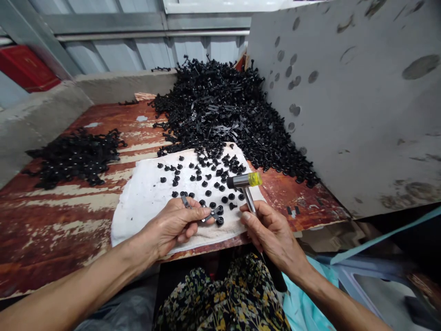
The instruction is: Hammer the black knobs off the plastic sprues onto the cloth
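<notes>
While pinning a black clip point(213, 214) to the white cloth point(138, 207) with left hand point(172, 225) fingers, seemingly to steady it, holding a hammer point(245, 181) raised in closed right hand point(272, 234) fingers.

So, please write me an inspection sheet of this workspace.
Surface: worn red board, white cloth spread on it.
Job's things: black linked part, small yellow-tipped hammer, loose black caps on the cloth.
Clutter: large pile of black parts behind, smaller pile at left.
Hands: left hand pinches the linked part; right hand grips the hammer.
Cables: nothing seen.
Surroundings: grey spotted panel at right, ribbed metal wall behind.
</notes>
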`<state>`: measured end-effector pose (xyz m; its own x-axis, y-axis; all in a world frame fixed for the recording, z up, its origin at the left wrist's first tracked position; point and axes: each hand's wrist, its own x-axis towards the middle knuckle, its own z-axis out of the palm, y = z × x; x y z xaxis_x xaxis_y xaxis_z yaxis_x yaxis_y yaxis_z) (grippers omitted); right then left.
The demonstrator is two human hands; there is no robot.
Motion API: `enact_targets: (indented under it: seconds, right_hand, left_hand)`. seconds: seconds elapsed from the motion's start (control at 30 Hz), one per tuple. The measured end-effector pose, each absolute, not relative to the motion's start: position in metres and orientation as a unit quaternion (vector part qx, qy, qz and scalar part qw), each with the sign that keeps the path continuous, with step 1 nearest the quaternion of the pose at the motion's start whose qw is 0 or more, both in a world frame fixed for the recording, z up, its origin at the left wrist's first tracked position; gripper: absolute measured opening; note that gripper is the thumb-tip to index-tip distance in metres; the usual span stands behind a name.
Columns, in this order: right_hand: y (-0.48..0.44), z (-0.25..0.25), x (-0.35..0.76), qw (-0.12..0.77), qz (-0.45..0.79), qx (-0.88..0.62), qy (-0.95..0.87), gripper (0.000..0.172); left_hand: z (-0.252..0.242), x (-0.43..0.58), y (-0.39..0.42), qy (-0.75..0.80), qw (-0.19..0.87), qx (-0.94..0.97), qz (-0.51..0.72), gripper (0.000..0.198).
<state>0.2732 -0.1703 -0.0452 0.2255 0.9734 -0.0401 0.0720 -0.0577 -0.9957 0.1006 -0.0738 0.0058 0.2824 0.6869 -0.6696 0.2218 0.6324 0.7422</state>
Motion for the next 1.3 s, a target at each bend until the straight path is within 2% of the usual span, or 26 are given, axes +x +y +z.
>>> enact_targets:
  seconds: [0.3, 0.57, 0.73, 0.9, 1.07, 1.13, 1.23, 1.3]
  right_hand:
    - [-0.173, -0.042, 0.275, 0.506, 0.398, -0.597, -0.480, 0.025]
    - [-0.184, -0.025, 0.291, 0.400, 0.229, -0.587, -0.665, 0.047]
    - [-0.193, -0.013, 0.295, 0.407, 0.135, -0.539, -0.725, 0.066]
    - [-0.196, -0.011, 0.293, 0.323, 0.156, -0.549, -0.755, 0.062]
    - [-0.203, -0.007, 0.289, 0.421, 0.112, -0.537, -0.722, 0.073]
    - [-0.202, -0.010, 0.289, 0.410, 0.123, -0.533, -0.730, 0.071]
    - [-0.201, -0.016, 0.291, 0.344, 0.174, -0.542, -0.747, 0.063]
    - [-0.200, -0.019, 0.292, 0.368, 0.166, -0.554, -0.729, 0.064]
  left_hand:
    - [0.005, 0.102, -0.076, 0.587, 0.685, 0.402, 0.160, 0.022]
    - [0.005, 0.100, -0.065, 0.562, 0.687, 0.442, 0.132, 0.018]
    - [0.007, 0.101, -0.060, 0.552, 0.684, 0.464, 0.109, 0.023]
    - [0.004, 0.101, -0.064, 0.558, 0.675, 0.467, 0.122, 0.021]
    - [0.005, 0.102, -0.066, 0.568, 0.666, 0.467, 0.126, 0.018]
    - [0.005, 0.102, -0.066, 0.568, 0.666, 0.467, 0.125, 0.018]
    - [0.004, 0.102, -0.066, 0.562, 0.669, 0.470, 0.125, 0.018]
    - [0.003, 0.102, -0.066, 0.561, 0.671, 0.467, 0.128, 0.019]
